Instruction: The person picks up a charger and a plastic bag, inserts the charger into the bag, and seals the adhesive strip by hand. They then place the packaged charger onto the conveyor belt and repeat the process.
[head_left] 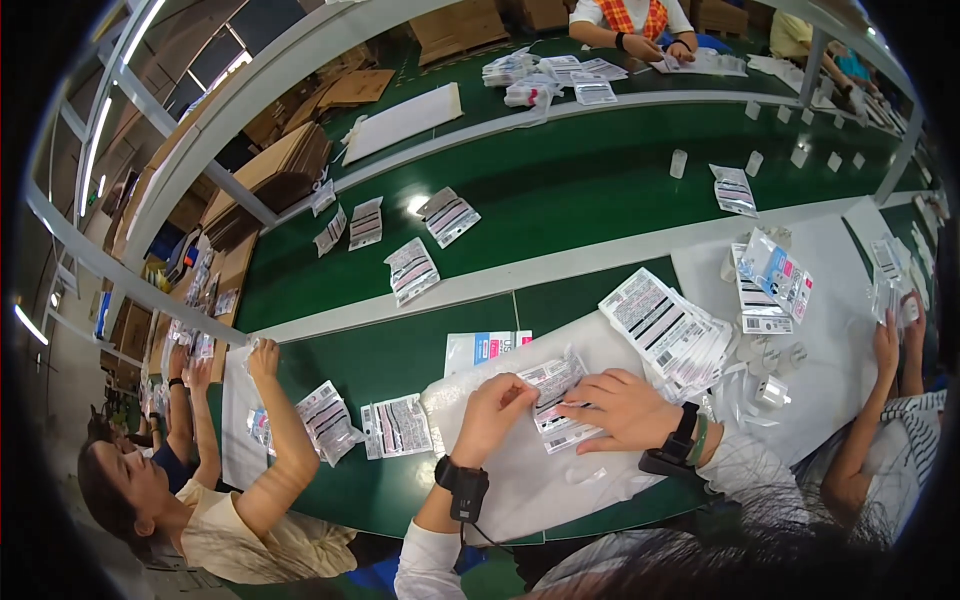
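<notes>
A printed plastic pouch (553, 400) with white and pink panels and black bars lies in front of me on a white sheet (500, 490). My left hand (493, 415) pinches its upper left edge between thumb and fingertips. Across its right side rests my right hand (630, 410), fingers stretched and spread over the surface. Just beyond is a blue and pink pouch (475, 347), partly under the sheet. To the right of my hands, a fanned stack of printed pouches (665, 325) lies near small white adapters (773, 391).
Left of me, a person in a yellow shirt (240, 520) reaches over more pouches (328, 422). At right, another person's hands (888, 340) work. Beyond the rail, a green conveyor belt (560, 190) carries scattered pouches and white pieces. A person in an orange vest (632, 15) stands across.
</notes>
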